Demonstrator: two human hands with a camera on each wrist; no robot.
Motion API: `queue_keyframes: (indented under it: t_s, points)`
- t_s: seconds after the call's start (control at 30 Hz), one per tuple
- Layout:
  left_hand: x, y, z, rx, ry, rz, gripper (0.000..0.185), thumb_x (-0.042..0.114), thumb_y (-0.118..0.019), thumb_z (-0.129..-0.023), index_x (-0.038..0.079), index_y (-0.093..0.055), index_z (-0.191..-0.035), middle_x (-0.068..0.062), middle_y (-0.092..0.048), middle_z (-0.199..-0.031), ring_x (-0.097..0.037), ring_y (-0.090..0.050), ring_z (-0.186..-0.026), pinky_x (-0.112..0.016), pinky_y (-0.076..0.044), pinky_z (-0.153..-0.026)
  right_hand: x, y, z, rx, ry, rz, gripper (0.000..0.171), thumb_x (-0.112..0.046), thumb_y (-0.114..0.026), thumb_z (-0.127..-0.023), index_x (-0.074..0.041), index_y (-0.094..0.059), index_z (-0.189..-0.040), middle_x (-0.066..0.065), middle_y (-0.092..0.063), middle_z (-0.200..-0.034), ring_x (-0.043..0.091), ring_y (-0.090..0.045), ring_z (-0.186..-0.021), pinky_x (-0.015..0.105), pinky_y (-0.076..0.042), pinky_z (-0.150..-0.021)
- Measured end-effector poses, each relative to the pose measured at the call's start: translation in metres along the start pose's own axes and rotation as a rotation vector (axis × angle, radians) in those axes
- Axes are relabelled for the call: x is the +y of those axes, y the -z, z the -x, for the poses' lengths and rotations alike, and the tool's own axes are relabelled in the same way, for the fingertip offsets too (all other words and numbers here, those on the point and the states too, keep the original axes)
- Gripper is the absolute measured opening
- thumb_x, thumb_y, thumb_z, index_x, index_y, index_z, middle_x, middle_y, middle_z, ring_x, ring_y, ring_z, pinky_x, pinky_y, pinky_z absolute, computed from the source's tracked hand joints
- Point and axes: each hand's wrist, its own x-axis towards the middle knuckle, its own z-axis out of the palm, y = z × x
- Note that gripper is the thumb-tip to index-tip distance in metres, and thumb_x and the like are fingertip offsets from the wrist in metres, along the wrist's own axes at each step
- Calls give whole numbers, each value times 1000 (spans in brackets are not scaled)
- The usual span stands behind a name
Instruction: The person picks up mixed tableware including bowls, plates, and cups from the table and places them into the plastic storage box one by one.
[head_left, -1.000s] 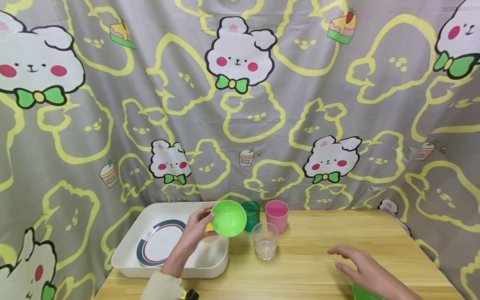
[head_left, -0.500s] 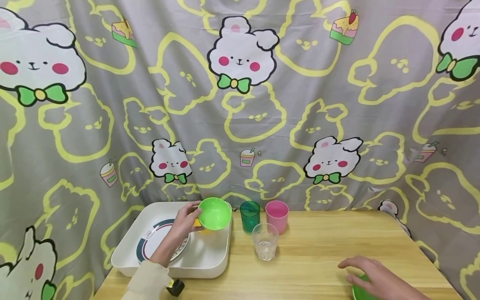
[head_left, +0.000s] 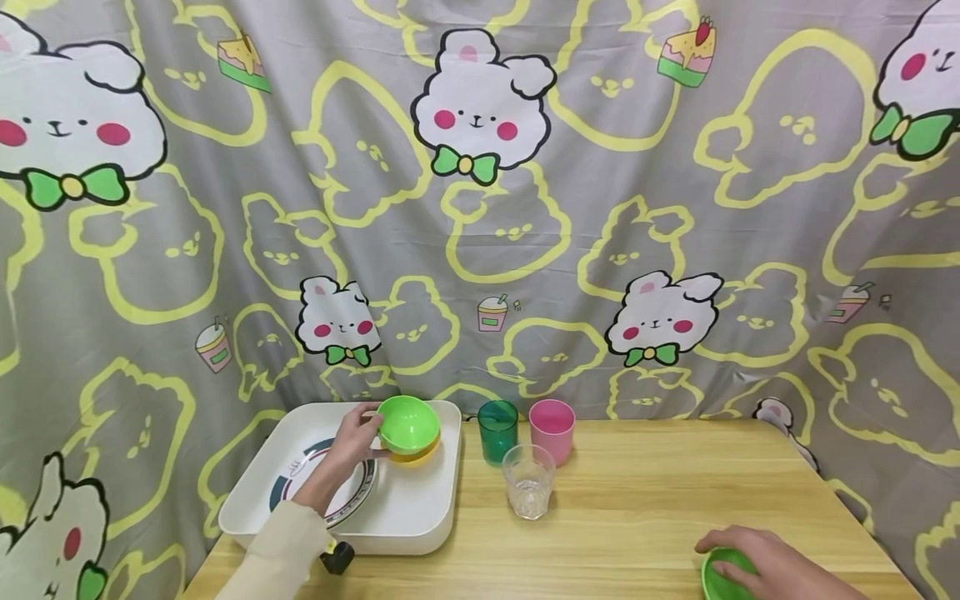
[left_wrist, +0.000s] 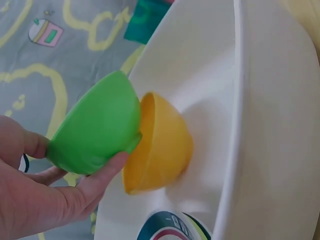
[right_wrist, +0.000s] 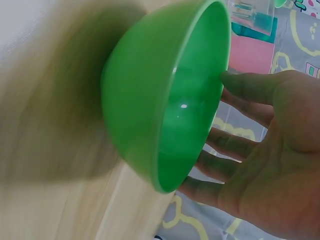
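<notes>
**Two green bowls, one in each hand**

Nearest the camera, at the table's (head_left: 637,533) front right corner, the right hand (head_left: 772,567) lies over a green bowl (head_left: 716,579). In the right wrist view its fingers (right_wrist: 235,145) reach over the rim with the thumb at the lip, though whether the grip has actually closed on the bowl cannot be told (that view is blurred around the bowl).

A clear glass (head_left: 528,481) stands mid-table, well apart from that hand. Just behind it are a dark green cup (head_left: 498,431) and a pink cup (head_left: 552,431), side by side.

To the left sits a white tray (head_left: 420,533) with a striped plate (head_left: 352,500) lying flat inside. Over the tray's far right corner, the left hand (head_left: 351,446) grips a second green bowl (head_left: 407,423), thumb and fingers pinching its wall. This bowl sits tilted in the mouth of a yellow bowl (left_wrist: 165,145) resting against the tray's wall.

A rabbit-print curtain (head_left: 525,208) hangs behind everything.
</notes>
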Motion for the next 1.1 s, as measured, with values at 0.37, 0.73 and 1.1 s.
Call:
queue_keyframes:
  t_s: [0.37, 0.73, 1.1]
  points:
    - [-8, -1, -10, -21, 40, -5, 46, 1, -31, -103, -13, -31, -147, -39, -39, -132, -49, -53, -118, -60, -56, -92, 9, 5, 10, -23, 12, -48, 25, -11, -67, -98, 2, -67, -120, -2, -71, -109, 1, -65, -94, 26, -57, -69]
    - [-6, -4, -12, -16, 11, -111, 42, 3, -30, -107, -12, -33, -147, -42, -39, -137, -57, -51, -123, -63, -55, -92, 16, 5, 16, -12, 10, -52, 24, -8, -66, -98, 0, -67, -121, -1, -72, -108, 2, -65, -90, 27, -55, -66]
    - [-7, -3, -15, 46, -55, -372, 41, 1, -40, -102, -13, -45, -140, -39, -57, -125, -40, -63, -106, -35, -56, -78, 48, -6, 18, -11, 72, -57, 28, -7, -66, -98, -8, -67, -126, -2, -72, -110, 5, -67, -86, 28, -54, -61]
